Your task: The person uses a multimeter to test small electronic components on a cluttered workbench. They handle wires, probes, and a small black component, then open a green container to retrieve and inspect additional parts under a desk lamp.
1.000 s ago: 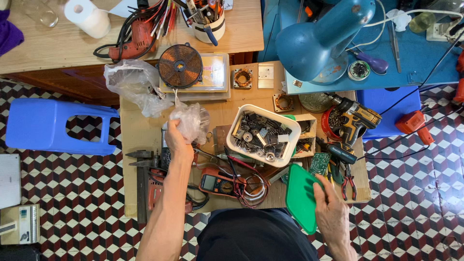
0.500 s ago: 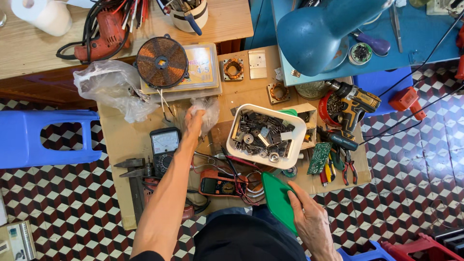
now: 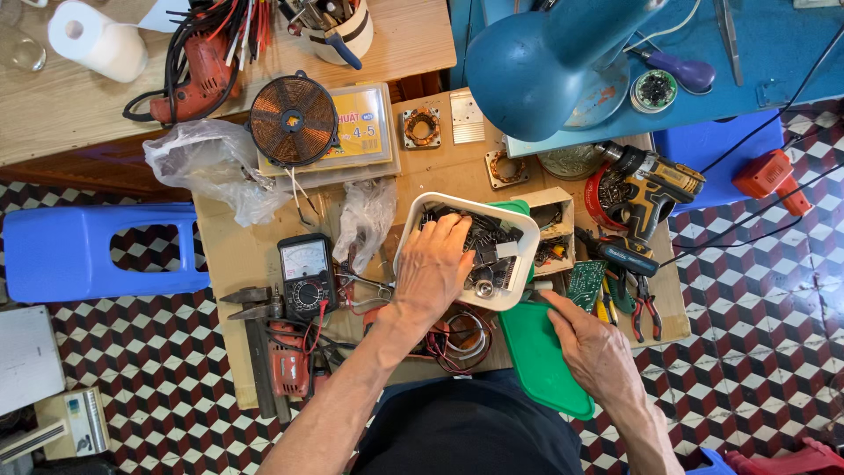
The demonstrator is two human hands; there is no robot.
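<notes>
The left hand [image 3: 435, 268] digs in the white tub [image 3: 527, 230] of small parts [image 3: 488, 237] on the worktop [image 3: 237, 264], fingers loose, gripping nothing. The right hand [image 3: 593, 347] grips the green lid [image 3: 536, 361]. A hard push could tip the tub, spilling parts.

Both forearms bare to the elbow, no sleeves visible. Left hand [image 3: 433, 268] and right hand [image 3: 594, 347] without gloves, rings or watch. Dark garment covers the lap.
</notes>
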